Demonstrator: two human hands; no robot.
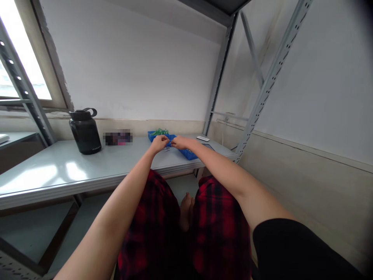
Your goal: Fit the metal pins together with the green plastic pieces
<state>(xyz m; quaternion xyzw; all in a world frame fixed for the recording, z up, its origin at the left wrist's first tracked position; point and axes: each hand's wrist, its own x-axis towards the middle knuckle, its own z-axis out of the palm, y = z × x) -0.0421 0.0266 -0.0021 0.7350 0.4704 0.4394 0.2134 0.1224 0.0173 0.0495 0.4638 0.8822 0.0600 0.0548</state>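
Head view showed both of our hands at the middle of the worktop (125,159), fingertips facing each other and near together. We record the condition as follows.

Hands. Our left hand (159,143) had its fingers bent and drawn toward the thumb. Our right hand (179,142) came in from the opposite side with its fingers curled downward. We could not tell whether either set of fingers gripped a part or was merely pinched (the gap between them was too small to resolve).

Parts. Green pieces (161,132) lay heaped in the rear blue tray (151,136), behind our left hand. Small pale pieces (166,149) lay loose on the worktop, just below our fingertips. A front blue tray (190,156) stood beneath our right wrist; it appeared to hold small items, which we could not identify.

Progress. We judged the handwork to be under way and not complete: the green heap was unsorted, and the pale pieces lay unjoined. We could not identify any finished item, so the amount done could not be stated.

Surroundings. A black bottle (85,132) stood upright toward the left, well apart from our hands.
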